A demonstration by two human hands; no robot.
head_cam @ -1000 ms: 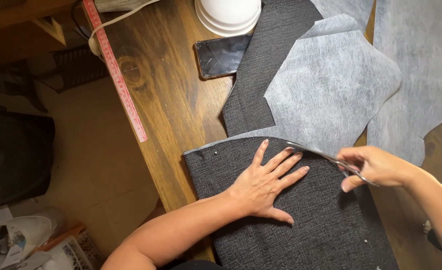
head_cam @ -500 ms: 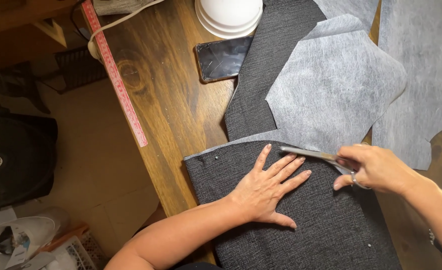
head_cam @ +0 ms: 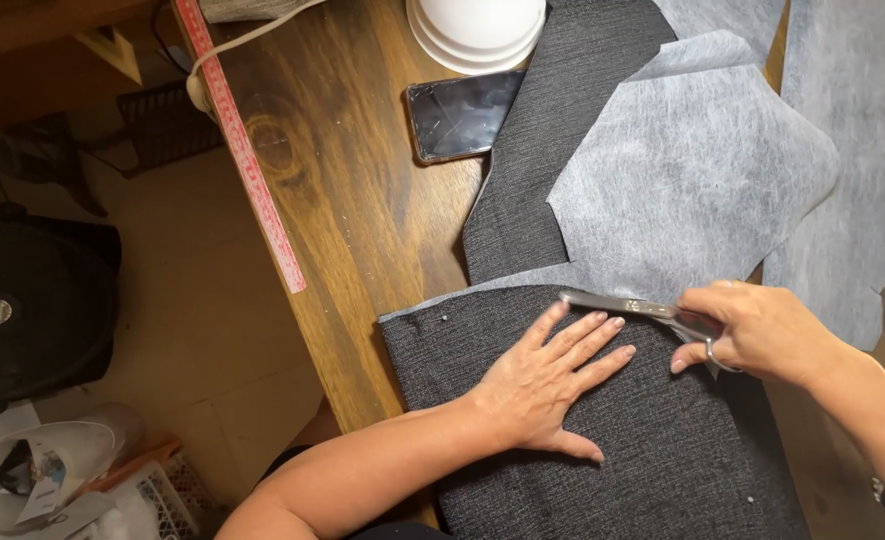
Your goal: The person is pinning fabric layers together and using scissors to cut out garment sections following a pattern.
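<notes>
Step in hand: trimming pale grey interfacing (head_cam: 692, 190) along the top edge of a dark grey fabric panel (head_cam: 602, 430) on the wooden counter (head_cam: 352, 210).

Right hand (head_cam: 757, 328): closed around the handles of a pair of metal scissors (head_cam: 632, 307), fingers through the loops. The blades point left along the panel's upper edge; whether they are parted cannot be told.

Left hand (head_cam: 547, 375): open, pressed flat on the panel with fingers spread, its fingertips just below the blades.

Position of work, taken from the panel: the interfacing lies under it and extends above its top edge; a sliver of pale material runs along that edge out to the left corner. The scissors sit on the top edge, right of centre.

Judgement on method: keep the flat hand near the cut line so the two layers do not creep, yet clear of the blade tips. Follow the dark edge closely with long, steady cuts; short snips would likely leave a ragged margin.

Also above the panel: a dark phone (head_cam: 462, 112), a red measuring tape (head_cam: 247, 160).
</notes>
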